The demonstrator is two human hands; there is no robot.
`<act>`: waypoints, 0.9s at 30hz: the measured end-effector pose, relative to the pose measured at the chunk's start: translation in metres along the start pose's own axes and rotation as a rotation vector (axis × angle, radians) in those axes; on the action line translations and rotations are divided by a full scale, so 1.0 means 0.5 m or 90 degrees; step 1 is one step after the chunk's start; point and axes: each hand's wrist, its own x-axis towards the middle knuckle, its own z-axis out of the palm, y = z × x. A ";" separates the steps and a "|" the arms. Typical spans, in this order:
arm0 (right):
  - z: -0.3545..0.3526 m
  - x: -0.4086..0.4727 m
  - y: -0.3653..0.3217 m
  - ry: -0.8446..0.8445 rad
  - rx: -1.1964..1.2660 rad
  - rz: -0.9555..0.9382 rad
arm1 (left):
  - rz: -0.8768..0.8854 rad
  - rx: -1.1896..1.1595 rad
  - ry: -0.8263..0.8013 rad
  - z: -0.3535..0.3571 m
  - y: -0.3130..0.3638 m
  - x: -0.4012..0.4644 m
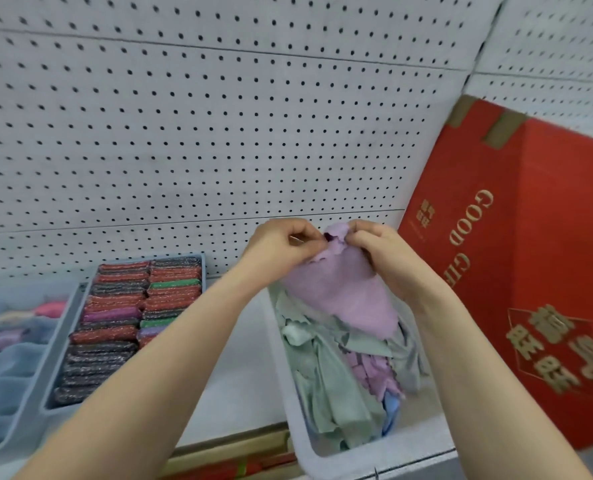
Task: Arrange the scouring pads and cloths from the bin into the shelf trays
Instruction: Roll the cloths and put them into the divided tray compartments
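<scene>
Both hands meet at the middle of the view, just above the bin: the left hand [281, 247] and the right hand [378, 247] each pinch the top edge of a lilac cloth [343, 292] between thumb and curled fingers, so that the cloth hangs down from them over the bin's far end. The bin [374, 455], a pale plastic tub at about 5 o'clock from centre, holds a loose heap of cloths [326, 386], mostly grey-green, with more lilac ones toward its right side and a bit of light blue near the front (how many lie underneath cannot be told). At 8 o'clock sits a grey shelf tray [203, 268] packed with scouring pads [115, 327] standing on edge in two rows, glittery red, black, purple and green; the left forearm crosses its near right corner. Just beside that tray, at 9 o'clock on the view's left edge, a second tray [28, 396] with several compartments holds folded cloths in blue, pink and yellowish tones, though it is too blurred to say which compartment has what. A red cardboard box [530, 271] with gold lettering leans at 3 o'clock, close beside the bin. White pegboard [218, 116] fills the whole background from 10 to 2 o'clock.
</scene>
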 end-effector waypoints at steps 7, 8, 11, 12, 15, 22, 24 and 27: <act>0.017 -0.038 -0.041 0.004 0.027 -0.004 | 0.019 0.014 -0.074 -0.029 0.015 -0.026; 0.022 -0.044 -0.048 -0.008 0.030 -0.005 | 0.024 0.033 -0.076 -0.029 0.017 -0.029; 0.028 -0.056 -0.059 0.030 0.006 -0.005 | 0.048 0.092 -0.018 -0.033 0.018 -0.034; 0.028 -0.057 -0.059 0.057 -0.003 0.001 | 0.043 0.088 0.000 -0.035 0.018 -0.036; 0.034 -0.067 -0.063 0.065 -0.006 0.006 | 0.049 0.111 0.029 -0.041 0.025 -0.039; 0.063 -0.075 -0.061 0.174 -0.278 -0.029 | 0.077 0.058 0.115 -0.076 0.057 -0.040; 0.058 -0.082 -0.064 0.192 -0.285 -0.059 | 0.079 0.056 0.117 -0.091 0.061 -0.043; 0.079 -0.091 -0.086 0.029 -0.188 -0.103 | 0.084 0.047 0.092 -0.091 0.072 -0.047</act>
